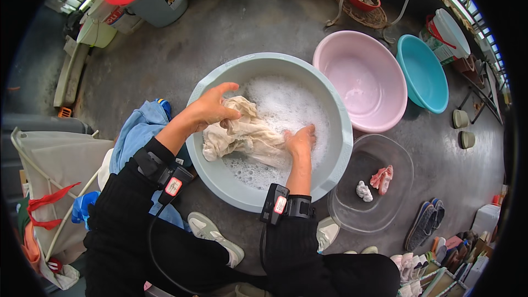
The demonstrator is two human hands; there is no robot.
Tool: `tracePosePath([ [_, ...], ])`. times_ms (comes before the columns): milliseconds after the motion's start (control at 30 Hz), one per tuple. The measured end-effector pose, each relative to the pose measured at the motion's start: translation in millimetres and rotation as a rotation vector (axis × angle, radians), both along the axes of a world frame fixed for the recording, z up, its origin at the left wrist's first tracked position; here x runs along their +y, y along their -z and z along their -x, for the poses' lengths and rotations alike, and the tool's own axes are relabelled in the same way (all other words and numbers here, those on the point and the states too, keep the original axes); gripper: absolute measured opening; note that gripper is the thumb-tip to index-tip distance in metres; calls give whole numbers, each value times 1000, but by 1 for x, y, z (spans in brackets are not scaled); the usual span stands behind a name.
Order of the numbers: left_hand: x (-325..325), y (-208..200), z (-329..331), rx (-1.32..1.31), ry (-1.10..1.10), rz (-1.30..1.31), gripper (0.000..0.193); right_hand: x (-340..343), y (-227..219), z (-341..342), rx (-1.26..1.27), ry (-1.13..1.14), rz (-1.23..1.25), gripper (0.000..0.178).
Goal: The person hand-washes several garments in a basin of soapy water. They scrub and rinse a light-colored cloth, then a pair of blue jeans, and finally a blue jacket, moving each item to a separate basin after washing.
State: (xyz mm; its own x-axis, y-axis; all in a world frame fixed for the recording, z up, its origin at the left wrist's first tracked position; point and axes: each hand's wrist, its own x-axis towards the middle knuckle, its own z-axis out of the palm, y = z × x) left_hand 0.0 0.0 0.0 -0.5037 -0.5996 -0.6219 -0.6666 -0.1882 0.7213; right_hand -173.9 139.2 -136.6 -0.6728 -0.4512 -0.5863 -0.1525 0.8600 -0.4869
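Note:
A wide pale blue-grey basin (335,168) stands on the floor in front of me, with foamy water inside. A wet cream cloth (247,132) lies bunched in it, rising out of the suds on the left and trailing toward the right. My left hand (213,107) is over the cloth's upper left part, its thumb and a finger spread apart and touching the fabric's edge. Down in the foam, my right hand (300,140) grips the cloth's right end; some of its fingertips are hidden by suds.
Close to the basin's right stand a pink basin (360,77), a teal basin (422,74) and a clear tub (357,217) with small white and pink cloths. Blue clothing (140,132) lies at left. Buckets (157,8) line the back; slippers (422,225) and shoes are lower right.

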Motion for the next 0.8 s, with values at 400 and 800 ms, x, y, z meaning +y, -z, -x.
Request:
tracePosePath([
  [400,13,11,29,179,-246,-361,43,6,-55,-39,-756,397,879,20],
  [800,13,46,-2,109,-193,-322,22,21,-22,-31,-368,20,592,24],
])
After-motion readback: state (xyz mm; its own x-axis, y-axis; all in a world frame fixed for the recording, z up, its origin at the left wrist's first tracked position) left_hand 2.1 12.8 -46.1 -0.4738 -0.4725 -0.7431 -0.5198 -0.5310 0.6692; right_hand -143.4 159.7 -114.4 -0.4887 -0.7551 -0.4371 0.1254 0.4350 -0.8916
